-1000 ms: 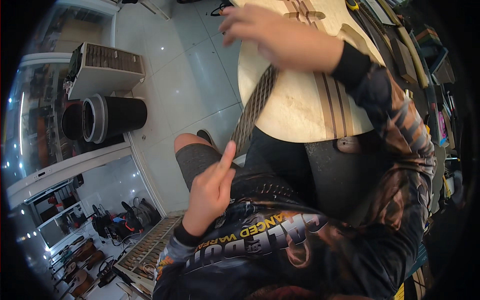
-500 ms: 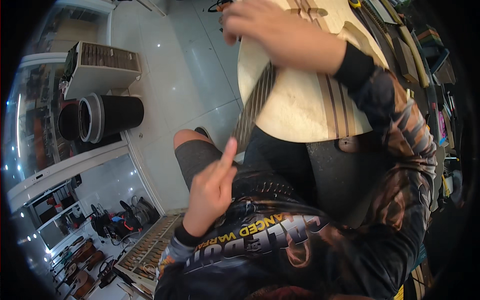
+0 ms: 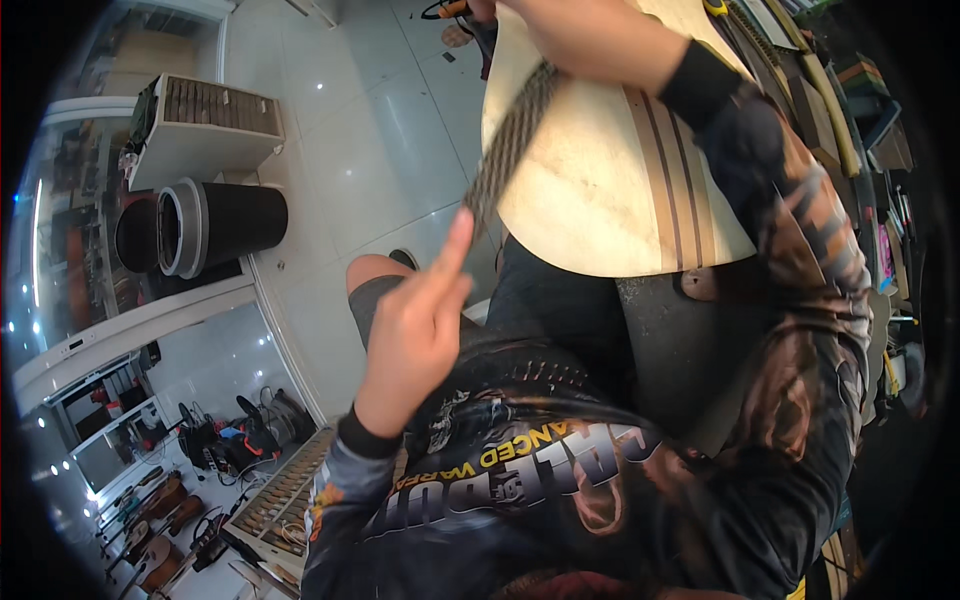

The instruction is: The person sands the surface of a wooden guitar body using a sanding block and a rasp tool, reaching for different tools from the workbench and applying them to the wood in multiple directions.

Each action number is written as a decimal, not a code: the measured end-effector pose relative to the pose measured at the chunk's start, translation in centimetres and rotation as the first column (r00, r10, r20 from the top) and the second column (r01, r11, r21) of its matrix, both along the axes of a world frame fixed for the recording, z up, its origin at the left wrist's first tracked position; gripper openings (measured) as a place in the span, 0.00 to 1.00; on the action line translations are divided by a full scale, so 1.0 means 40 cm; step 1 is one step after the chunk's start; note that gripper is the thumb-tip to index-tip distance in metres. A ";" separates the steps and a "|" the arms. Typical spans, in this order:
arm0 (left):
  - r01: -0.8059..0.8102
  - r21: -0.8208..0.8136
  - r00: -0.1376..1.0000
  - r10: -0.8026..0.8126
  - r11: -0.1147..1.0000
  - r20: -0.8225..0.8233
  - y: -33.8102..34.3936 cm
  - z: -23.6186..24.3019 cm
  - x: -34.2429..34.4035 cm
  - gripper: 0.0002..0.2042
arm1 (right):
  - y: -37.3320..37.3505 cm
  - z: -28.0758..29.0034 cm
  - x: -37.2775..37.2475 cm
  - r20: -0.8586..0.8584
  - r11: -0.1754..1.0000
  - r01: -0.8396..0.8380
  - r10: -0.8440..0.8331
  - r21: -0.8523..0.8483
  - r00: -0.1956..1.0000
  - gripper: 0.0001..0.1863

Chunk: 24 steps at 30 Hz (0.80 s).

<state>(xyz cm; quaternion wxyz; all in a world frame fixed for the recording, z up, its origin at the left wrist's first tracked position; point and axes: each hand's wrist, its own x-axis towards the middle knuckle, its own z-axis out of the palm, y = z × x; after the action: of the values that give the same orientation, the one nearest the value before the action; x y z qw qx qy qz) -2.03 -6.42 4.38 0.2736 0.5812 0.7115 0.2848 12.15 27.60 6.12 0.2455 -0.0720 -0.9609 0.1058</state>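
Observation:
A long flat rasp [image 3: 513, 145] with coarse, slanting teeth lies diagonally across the left edge of a pale wooden guitar body [image 3: 580, 190], which has darker stripes along its middle. My left hand [image 3: 415, 325] pinches the rasp's near end, its index finger stretched along the tool and its thumb mostly hidden. At the far end, my right hand [image 3: 600, 40] is closed around the rasp; its fingers are partly cut off by the top of the picture. The body's near, rounded end reaches over my lap.
A dark workbench [image 3: 790, 100] with tools and wood pieces runs along the right. On the left stand a black bin [image 3: 240, 215] and a white cabinet [image 3: 190, 150] on the tiled floor [image 3: 370, 130]. A tray of small parts [image 3: 285, 490] sits at lower left, guitars beyond it.
Both hands have moved away from me, toward the top of the picture, carrying the rasp along the body's left edge. The guitar body has shifted only slightly.

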 end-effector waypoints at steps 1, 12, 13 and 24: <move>0.032 0.005 0.999 -0.032 0.999 0.022 0.042 -0.004 0.000 0.36 | 0.046 -0.005 0.009 0.027 0.997 0.068 -0.068 0.030 0.997 0.16; 0.035 0.044 0.999 -0.035 0.998 0.005 -0.012 -0.016 0.020 0.36 | -0.011 -0.001 0.036 0.020 0.999 -0.028 0.028 -0.026 0.999 0.13; 0.042 0.044 0.999 -0.042 0.998 0.004 0.004 -0.011 0.009 0.36 | 0.013 -0.008 0.016 0.019 0.999 -0.021 0.021 -0.026 1.000 0.13; 0.050 0.061 0.998 -0.047 0.997 -0.036 -0.076 -0.035 0.045 0.35 | -0.071 -0.020 0.071 -0.018 1.000 0.001 -0.001 0.008 1.000 0.13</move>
<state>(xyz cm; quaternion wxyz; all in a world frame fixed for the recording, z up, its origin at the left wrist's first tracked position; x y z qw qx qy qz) -0.21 -9.47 2.97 0.2499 0.6114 0.6926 0.2899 15.00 24.75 5.32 0.2543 -0.0704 -0.9591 0.1028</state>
